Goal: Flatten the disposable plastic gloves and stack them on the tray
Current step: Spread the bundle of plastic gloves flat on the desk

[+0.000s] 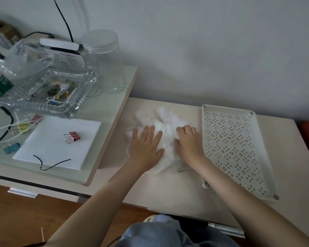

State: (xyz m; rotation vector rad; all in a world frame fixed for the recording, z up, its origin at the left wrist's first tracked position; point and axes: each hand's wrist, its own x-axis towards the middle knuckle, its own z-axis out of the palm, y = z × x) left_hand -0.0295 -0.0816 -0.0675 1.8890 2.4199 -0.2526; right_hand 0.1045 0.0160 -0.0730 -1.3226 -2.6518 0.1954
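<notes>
A: Head view. Where do we locate the gloves (165,125)?

B: We find them as one crumpled white heap on the lower table (168,189), just left of the tray (239,157) and apart from it.

A: Condition of the left hand (146,145)?

B: Palm down, fingers straight and spread. It presses flat on the left part of the heap.

A: And the right hand (188,141)?

B: Knuckles up, fingers curled into the plastic, gripping a fold at the heap's right edge, close to the tray's left rim.

A: What else do we record?

B: The tray is white and perforated, lying flat on the table near the wall. To the left stands a higher side table (103,111). It carries a clear jar (103,56), a clear dish (48,90) of small items, and a white pad (59,141) with a pink clip (73,136) on it.
</notes>
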